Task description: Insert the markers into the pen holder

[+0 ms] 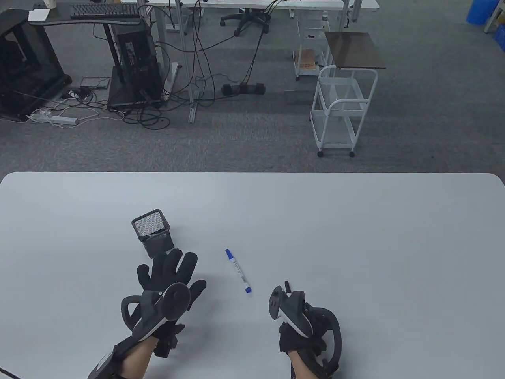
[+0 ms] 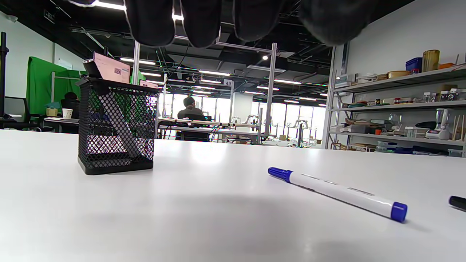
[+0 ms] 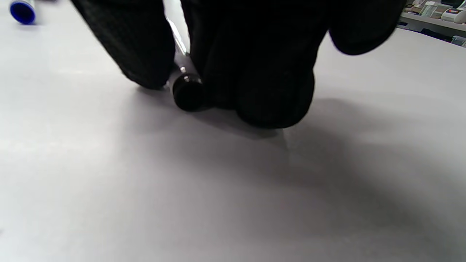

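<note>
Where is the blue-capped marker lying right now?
In the table view the blue-capped marker lies flat on the white table between the two hands, right of the mesh pen holder, untouched by either hand.

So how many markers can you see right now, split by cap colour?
Blue-capped marker: 1, lying loose on the table.
Black-capped marker: 2, one in the pen holder, one under the right hand.
Total: 3 markers.

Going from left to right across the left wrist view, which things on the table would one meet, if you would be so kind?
Mesh pen holder with a marker leaning inside → blue-capped marker → tip of a black marker at the right edge.
</note>
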Demonstrator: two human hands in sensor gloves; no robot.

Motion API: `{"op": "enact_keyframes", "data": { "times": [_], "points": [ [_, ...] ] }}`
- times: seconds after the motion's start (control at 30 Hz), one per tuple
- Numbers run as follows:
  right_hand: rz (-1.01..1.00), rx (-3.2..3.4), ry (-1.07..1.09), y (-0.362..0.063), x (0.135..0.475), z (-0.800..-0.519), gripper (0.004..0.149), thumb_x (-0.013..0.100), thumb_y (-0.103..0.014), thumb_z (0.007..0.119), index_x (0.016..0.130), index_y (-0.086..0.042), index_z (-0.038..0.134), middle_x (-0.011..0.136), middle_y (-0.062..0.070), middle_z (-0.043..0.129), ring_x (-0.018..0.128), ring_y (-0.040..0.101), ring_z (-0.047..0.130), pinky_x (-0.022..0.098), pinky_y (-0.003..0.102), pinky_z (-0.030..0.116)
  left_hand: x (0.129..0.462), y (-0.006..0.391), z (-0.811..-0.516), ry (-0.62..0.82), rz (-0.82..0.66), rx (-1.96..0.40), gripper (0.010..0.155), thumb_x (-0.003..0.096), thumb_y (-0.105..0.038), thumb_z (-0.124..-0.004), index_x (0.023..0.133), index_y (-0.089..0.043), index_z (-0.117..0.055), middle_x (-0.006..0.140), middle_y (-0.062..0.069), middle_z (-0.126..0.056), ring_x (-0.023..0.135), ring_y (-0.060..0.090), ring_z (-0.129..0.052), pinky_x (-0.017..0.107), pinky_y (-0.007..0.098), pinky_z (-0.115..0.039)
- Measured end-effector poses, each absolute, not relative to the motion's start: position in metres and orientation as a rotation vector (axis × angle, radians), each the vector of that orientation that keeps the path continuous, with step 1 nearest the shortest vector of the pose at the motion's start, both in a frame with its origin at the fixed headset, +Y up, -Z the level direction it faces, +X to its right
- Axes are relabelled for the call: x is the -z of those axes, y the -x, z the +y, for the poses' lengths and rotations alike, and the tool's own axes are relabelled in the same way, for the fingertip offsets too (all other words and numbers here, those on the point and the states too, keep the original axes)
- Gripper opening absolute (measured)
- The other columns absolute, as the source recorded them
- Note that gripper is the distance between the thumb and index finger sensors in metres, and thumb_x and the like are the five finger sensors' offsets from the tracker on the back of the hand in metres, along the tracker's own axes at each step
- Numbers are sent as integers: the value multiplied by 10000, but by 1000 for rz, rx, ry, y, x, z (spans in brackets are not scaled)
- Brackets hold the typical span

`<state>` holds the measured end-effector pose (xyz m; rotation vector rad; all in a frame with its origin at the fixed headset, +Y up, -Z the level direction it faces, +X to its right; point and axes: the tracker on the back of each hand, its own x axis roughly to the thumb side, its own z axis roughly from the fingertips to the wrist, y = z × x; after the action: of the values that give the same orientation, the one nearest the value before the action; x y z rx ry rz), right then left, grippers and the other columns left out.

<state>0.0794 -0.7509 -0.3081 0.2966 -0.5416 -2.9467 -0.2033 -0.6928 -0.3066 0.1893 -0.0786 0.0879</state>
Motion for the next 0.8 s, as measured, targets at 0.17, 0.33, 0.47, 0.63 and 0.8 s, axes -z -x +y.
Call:
{"op": "enact_keyframes", "data": {
  "times": [0.17, 0.33, 0.47, 0.63, 0.8],
  "points": [
    [-452, 2971, -307, -85, 310, -742, 564, 588, -394, 817, 971, 4, 703, 812, 154, 893, 660, 347, 988, 611, 695, 582, 306, 202, -694, -190, -83, -85, 713, 548, -645, -644, 1190, -396, -458, 1301, 29, -440, 1226, 462, -484, 808, 764, -346],
    [-151, 3051, -274, -79, 307, -714, 556, 590, -361, 820, 1011, -37, 653, 870, 157, 843, 720, 360, 944, 627, 706, 543, 304, 200, -691, -202, -85, -88, 713, 548, -644, -645, 1190, -396, -459, 1301, 31, -440, 1225, 463, -485, 808, 764, -345],
    [118, 3114, -216, -71, 301, -683, 538, 586, -355, 831, 1017, -76, 672, 893, 148, 842, 744, 362, 944, 637, 693, 546, 301, 199, -687, -221, -92, -93, 715, 548, -644, -645, 1190, -395, -457, 1300, 32, -441, 1224, 465, -486, 807, 765, -346],
    [353, 3188, -77, -58, 289, -654, 523, 580, -354, 841, 1019, -115, 692, 918, 140, 829, 772, 361, 932, 647, 690, 538, 294, 198, -677, -244, -114, -133, 730, 547, -649, -642, 1197, -397, -426, 1301, 28, -438, 1225, 463, -487, 815, 757, -360],
    [526, 3195, 105, -44, 276, -644, 506, 572, -364, 847, 1020, -170, 712, 956, 123, 807, 816, 348, 913, 663, 688, 527, 287, 200, -665, -229, -167, -299, 758, 539, -662, -644, 1200, -422, -361, 1302, 16, -438, 1230, 429, -515, 836, 733, -403]
  ]
}}
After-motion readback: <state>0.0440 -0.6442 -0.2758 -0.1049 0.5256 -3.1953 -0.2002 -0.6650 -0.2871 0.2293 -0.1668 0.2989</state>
